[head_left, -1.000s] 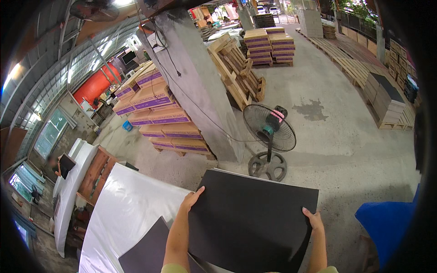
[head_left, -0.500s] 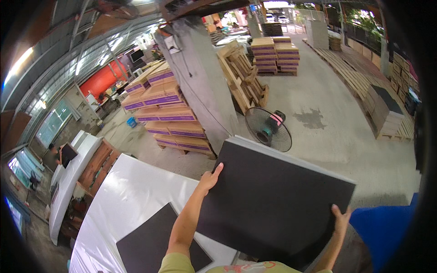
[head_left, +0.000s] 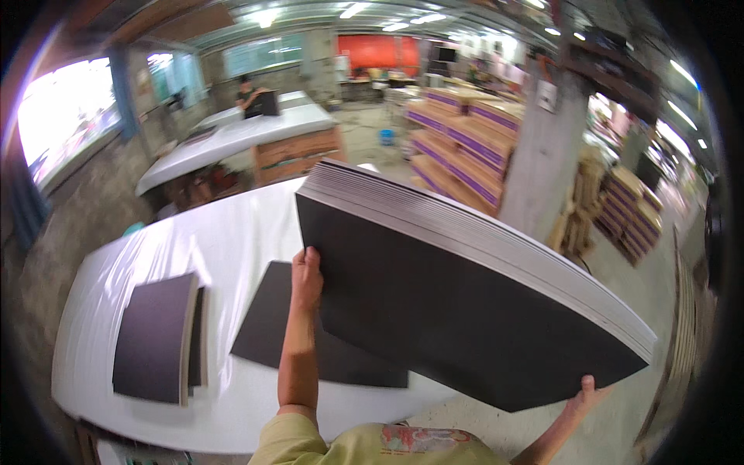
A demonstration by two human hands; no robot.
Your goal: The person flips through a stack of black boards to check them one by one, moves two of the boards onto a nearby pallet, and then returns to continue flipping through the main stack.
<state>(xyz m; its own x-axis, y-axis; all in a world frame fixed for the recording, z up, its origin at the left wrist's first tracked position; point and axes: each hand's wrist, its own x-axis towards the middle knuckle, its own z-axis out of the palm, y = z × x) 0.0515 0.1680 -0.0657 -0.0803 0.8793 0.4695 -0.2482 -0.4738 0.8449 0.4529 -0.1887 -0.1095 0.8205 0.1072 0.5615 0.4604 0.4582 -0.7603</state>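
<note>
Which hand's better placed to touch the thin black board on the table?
Left, probably: the left hand, though gripping the thick board stack, is over the white table, near the thin black board. The right hand, gripping too, appears past the table's edge.

Tube lights (head_left: 355,10) glow beneath a grey ceiling (head_left: 308,15) as daylight pours through a window (head_left: 71,116) at left, beside a blue curtain (head_left: 124,89). A red panel (head_left: 378,53) brightens the far wall (head_left: 316,50). At right, a concrete pillar (head_left: 536,159) rises from a grey floor (head_left: 363,128); a white-covered worktop (head_left: 240,229) fills the near left, with a second white-topped table (head_left: 232,141) standing at far left.
</note>
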